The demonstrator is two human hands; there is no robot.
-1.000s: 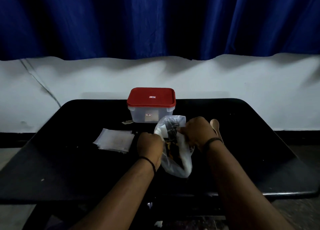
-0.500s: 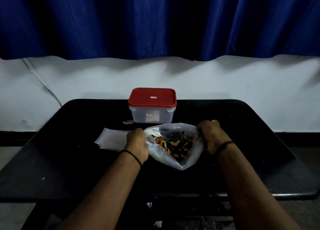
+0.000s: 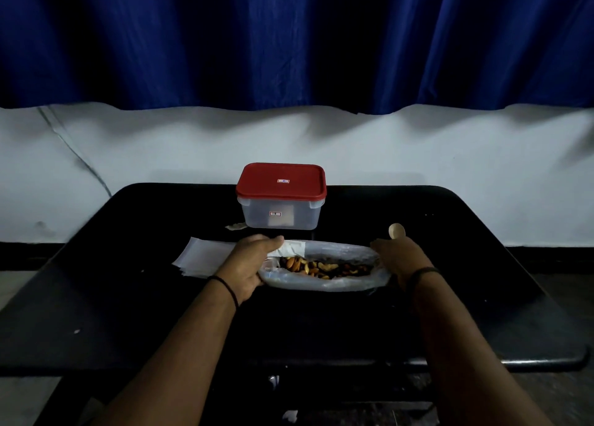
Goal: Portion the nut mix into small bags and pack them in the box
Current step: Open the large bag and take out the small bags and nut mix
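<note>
In the head view a clear plastic bag [image 3: 324,269] of nut mix [image 3: 321,267] lies mid-table [image 3: 128,297], its mouth stretched wide between the left hand [image 3: 249,266] and right hand [image 3: 400,260], fingers curled on its edges; behind stands the red-lidded box [image 3: 281,197]; the right fingertips are hidden

Nut bag [image 3: 324,282] front-centre on table [image 3: 128,313], box [image 3: 281,212] behind, small bags [image 3: 201,258] left, spoon [image 3: 396,231] right

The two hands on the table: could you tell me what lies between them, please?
In the head view, the open plastic bag of nut mix lies between the left hand and the right hand, which hold its ends.
</note>
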